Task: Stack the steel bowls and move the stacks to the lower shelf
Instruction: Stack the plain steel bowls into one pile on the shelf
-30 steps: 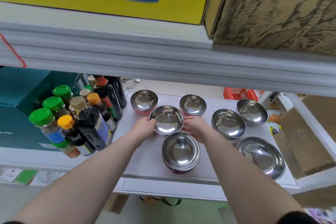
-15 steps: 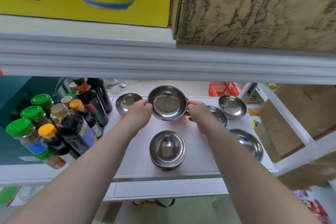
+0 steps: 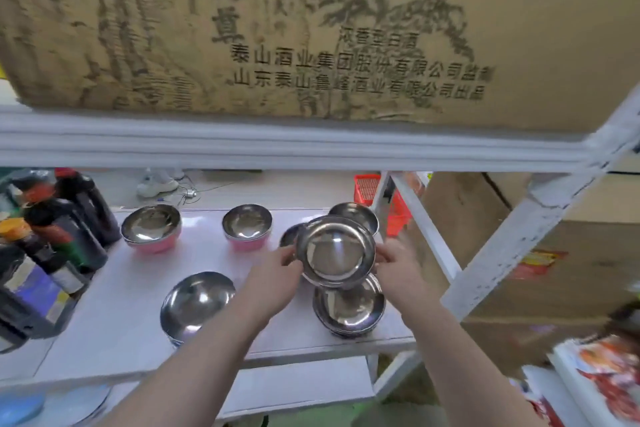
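I hold one steel bowl (image 3: 335, 251) in the air by its rim, my left hand (image 3: 277, 274) on its left side and my right hand (image 3: 398, 265) on its right. It hangs tilted just above another steel bowl (image 3: 349, 310) that sits at the shelf's front right. A stack of bowls (image 3: 195, 303) stands at the front middle. Two bowls with pink outsides, one (image 3: 150, 227) at the back left and one (image 3: 246, 225) at the back middle, rest on the white shelf (image 3: 114, 315). Two more steel bowls (image 3: 356, 213) are partly hidden behind the held one.
Dark sauce bottles (image 3: 65, 222) crowd the shelf's left end. A cardboard box (image 3: 311, 28) sits on the shelf above. A white upright post (image 3: 519, 246) and more boxes stand at the right. A red basket (image 3: 367, 187) lies behind. The lower shelf (image 3: 294, 385) shows below the front edge.
Both hands have carried the lifted bowl from the shelf's middle to the right, over the front right bowl. The view has swung right.
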